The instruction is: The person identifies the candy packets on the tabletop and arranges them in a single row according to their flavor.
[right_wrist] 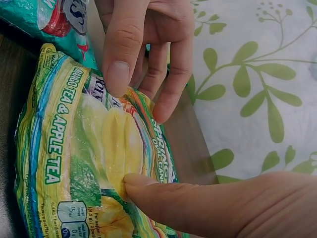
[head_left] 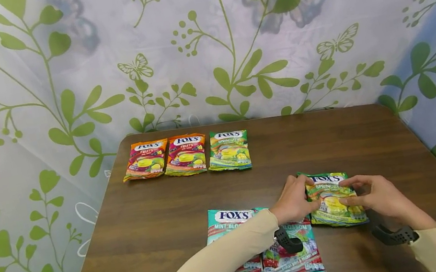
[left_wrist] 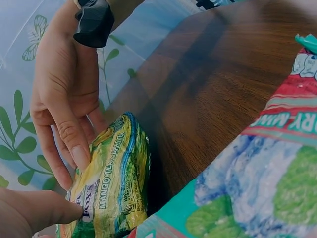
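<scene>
A green and yellow Fox's Spring Tea candy bag lies at the right of the table, between both hands. My left hand holds its left side, the thumb on the printed front and the fingers at the top edge. On the other side my right hand holds the bag with thumb and index finger over its front. The right wrist view shows the bag's lower print and the right thumb pressing the face. Two teal mint candy bags lie under the left forearm, partly hidden by it.
Along the back left of the wooden table, two orange Fruits candy bags and another Spring Tea bag lie in a row. A leaf-patterned curtain hangs behind the table and down both sides.
</scene>
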`<control>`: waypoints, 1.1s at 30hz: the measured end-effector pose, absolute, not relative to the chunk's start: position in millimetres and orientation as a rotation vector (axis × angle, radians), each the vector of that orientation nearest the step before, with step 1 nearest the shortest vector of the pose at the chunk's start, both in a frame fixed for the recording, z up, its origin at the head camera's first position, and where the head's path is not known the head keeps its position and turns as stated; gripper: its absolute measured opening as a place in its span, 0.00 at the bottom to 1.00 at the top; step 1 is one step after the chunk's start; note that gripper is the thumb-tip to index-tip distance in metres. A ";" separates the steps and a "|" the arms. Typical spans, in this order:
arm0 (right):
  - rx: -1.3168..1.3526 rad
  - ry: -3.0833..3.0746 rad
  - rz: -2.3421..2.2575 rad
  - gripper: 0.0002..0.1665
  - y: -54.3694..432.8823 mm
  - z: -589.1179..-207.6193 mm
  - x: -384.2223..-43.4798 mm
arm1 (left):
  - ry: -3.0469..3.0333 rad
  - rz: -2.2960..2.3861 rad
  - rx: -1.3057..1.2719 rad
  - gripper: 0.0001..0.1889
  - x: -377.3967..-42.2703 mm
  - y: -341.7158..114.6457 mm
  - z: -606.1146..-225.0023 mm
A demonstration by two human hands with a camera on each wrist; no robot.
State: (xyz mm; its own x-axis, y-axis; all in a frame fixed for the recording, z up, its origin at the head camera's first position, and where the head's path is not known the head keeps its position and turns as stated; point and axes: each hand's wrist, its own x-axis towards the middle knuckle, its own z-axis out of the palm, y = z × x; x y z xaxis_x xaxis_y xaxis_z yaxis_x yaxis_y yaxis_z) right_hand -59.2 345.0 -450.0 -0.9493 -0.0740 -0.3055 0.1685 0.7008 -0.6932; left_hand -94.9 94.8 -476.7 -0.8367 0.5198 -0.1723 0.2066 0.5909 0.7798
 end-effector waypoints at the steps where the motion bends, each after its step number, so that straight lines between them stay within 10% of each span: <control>1: 0.072 2.603 -1.105 0.39 345.1 -449.4 -59.2 | 2.435 1.131 0.586 0.25 -94.8 94.7 -476.2; 33: -0.032 2.727 -0.988 0.38 339.2 -429.7 -72.8 | 2.316 1.404 0.652 0.24 -108.5 84.7 -470.0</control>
State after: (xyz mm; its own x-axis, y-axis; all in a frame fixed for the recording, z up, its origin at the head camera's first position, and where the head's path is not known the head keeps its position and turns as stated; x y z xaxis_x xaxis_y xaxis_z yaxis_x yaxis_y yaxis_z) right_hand -72.8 339.2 -429.7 -0.9709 -0.1016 -0.2170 0.0610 0.7712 -0.6337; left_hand -108.5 84.7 -470.0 -0.8312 0.5526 -0.0613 0.2012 0.4017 0.8934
